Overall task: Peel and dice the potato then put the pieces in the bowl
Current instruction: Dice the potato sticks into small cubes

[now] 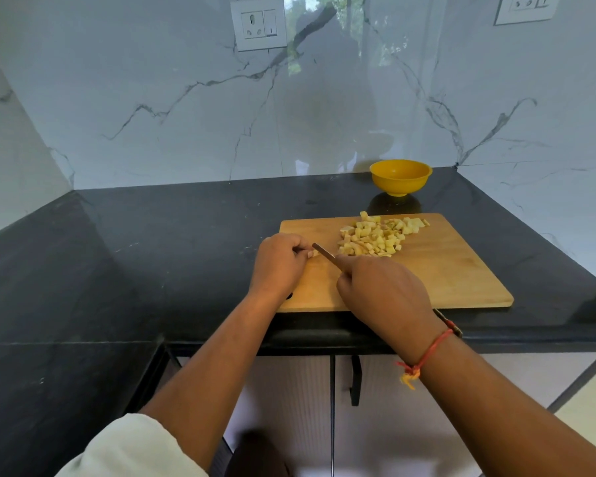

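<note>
Marble wall (186, 115) is filling the top half of the view w/ two sockets (258, 24) set in it, and a black counter (152, 235) is running along below, w/ cabinet doors (289, 390) showing under its front edge. We're standing at the counter, w/ a wooden board (461, 277) lying flat near that front edge, right of centre.

Our R hand (382, 290) is resting over the board's near left part, fingers curled round the knife (324, 251) handle, which the hand is hiding; only the blade is sticking out, pointing up and left. Our L hand (279, 263) is sitting on the board's left edge, fingers curled in, fingertips pinching a small potato piece (312, 253) right by the blade tip. Blade and piece are looking to be touching, but we can't tell for sure.

A yellow bowl (400, 177) is standing upright on the counter just behind the board, near the wall. The diced potato (375, 237) is lying in a loose heap on the board's far side, between the bowl and the hands, apart from the bowl. An orange thread (427, 356) is tied round our R wrist.
</note>
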Action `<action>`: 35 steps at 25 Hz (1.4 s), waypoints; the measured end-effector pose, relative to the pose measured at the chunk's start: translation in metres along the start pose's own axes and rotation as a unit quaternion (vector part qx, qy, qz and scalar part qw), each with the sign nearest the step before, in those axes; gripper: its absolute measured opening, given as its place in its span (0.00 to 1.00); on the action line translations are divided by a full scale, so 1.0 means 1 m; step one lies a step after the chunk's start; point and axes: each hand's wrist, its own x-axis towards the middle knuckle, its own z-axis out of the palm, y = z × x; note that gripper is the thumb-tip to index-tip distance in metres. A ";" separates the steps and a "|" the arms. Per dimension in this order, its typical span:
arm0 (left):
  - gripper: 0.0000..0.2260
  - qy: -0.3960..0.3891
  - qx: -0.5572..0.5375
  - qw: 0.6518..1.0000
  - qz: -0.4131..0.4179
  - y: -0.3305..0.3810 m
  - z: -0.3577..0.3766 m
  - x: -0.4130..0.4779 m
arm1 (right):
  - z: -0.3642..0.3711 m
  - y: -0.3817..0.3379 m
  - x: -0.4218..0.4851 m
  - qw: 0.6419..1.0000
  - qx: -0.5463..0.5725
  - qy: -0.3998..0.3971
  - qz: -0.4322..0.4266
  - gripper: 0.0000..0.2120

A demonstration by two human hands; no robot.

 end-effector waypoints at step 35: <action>0.04 -0.017 -0.012 0.999 -0.043 -0.002 -0.002 0.000 | 0.005 -0.016 0.021 0.998 0.002 -0.064 0.020 0.18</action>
